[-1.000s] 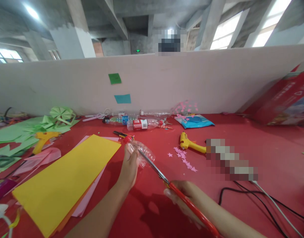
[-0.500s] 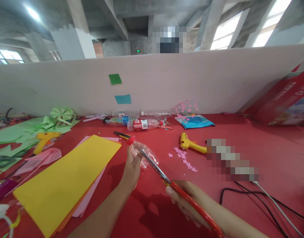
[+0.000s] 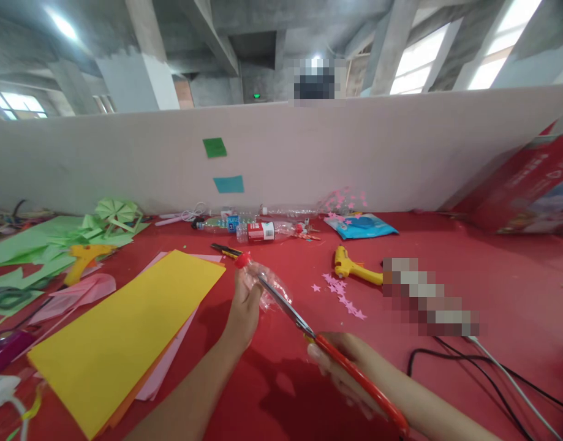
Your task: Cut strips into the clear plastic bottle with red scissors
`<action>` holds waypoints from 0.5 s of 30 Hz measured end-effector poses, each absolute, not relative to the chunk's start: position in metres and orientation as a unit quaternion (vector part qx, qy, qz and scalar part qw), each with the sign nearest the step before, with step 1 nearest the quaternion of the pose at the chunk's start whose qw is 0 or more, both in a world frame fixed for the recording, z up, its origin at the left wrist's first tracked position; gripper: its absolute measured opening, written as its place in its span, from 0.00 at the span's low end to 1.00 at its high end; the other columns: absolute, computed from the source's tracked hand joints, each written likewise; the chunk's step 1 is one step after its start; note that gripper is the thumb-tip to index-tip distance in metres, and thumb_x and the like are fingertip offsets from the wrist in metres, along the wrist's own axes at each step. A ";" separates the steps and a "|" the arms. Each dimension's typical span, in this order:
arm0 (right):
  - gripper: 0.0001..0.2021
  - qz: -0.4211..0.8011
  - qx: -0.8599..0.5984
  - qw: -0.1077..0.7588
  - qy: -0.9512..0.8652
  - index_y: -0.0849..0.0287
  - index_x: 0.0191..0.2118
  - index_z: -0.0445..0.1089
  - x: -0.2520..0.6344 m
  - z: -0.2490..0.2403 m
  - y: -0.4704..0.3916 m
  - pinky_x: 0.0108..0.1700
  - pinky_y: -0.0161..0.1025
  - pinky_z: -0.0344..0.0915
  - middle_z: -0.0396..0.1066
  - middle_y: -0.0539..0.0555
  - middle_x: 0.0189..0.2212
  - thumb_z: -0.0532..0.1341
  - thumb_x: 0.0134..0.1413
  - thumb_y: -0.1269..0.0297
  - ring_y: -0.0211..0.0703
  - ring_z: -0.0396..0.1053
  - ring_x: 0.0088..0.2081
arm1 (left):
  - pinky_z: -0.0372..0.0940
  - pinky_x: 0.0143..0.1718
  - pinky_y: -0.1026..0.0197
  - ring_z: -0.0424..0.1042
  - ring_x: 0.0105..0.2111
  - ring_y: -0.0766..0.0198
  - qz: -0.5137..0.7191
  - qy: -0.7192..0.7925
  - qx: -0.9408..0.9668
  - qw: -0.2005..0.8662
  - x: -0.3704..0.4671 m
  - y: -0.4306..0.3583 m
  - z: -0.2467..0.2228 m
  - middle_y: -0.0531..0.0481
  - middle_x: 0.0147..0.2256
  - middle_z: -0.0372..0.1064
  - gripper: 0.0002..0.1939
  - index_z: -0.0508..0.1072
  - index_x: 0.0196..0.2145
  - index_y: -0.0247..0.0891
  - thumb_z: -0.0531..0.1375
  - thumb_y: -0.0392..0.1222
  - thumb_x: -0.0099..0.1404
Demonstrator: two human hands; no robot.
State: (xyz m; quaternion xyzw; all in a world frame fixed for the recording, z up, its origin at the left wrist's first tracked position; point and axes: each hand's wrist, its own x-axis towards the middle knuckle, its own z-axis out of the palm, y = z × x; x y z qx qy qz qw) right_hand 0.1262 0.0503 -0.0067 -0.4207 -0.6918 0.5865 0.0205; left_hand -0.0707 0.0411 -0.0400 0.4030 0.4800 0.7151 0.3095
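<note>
My left hand (image 3: 245, 306) is closed round the neck end of a cut clear plastic bottle (image 3: 277, 289) with a red cap. The bottle tilts, its cap toward the upper left and its wide part toward the right. My right hand (image 3: 343, 367) grips the red handles of a pair of scissors (image 3: 304, 326). Their metal blades look nearly closed and reach across to the bottle beside my left thumb. Whether the plastic lies between the blades is hard to make out. A black and yellow cutter knife (image 3: 226, 250) lies just behind the cap.
Yellow paper sheets (image 3: 125, 337) lie on the left, near an orange glue gun (image 3: 84, 260). Pink stars (image 3: 343, 294) and a yellow glue gun (image 3: 355, 267) are on the right. Bottles (image 3: 261, 231) and a blue packet (image 3: 364, 225) line the white partition (image 3: 355, 147). Cables (image 3: 474, 355) cross the right side.
The hands, bottle and scissors stay almost in place. The bottle's wide part has shifted very slightly, and the whole view has moved a little.
</note>
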 end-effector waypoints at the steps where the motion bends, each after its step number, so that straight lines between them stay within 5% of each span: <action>1: 0.25 0.586 -0.411 0.026 -0.698 0.56 0.24 0.55 0.127 -0.008 0.051 0.12 0.26 0.50 0.55 0.41 0.12 0.56 0.52 0.38 0.29 0.51 0.11 | 0.60 0.52 0.53 0.69 0.48 0.56 0.710 0.476 0.418 0.309 -0.070 0.041 -0.037 0.44 0.44 0.70 0.15 0.65 0.40 0.41 0.59 0.53 0.61; 15: 0.26 0.570 -0.434 0.029 -0.697 0.56 0.23 0.55 0.124 -0.004 0.047 0.10 0.26 0.49 0.54 0.42 0.11 0.54 0.50 0.36 0.30 0.53 0.11 | 0.60 0.51 0.53 0.69 0.47 0.56 0.711 0.456 0.427 0.322 -0.066 0.039 -0.030 0.45 0.42 0.69 0.15 0.66 0.38 0.41 0.61 0.52 0.59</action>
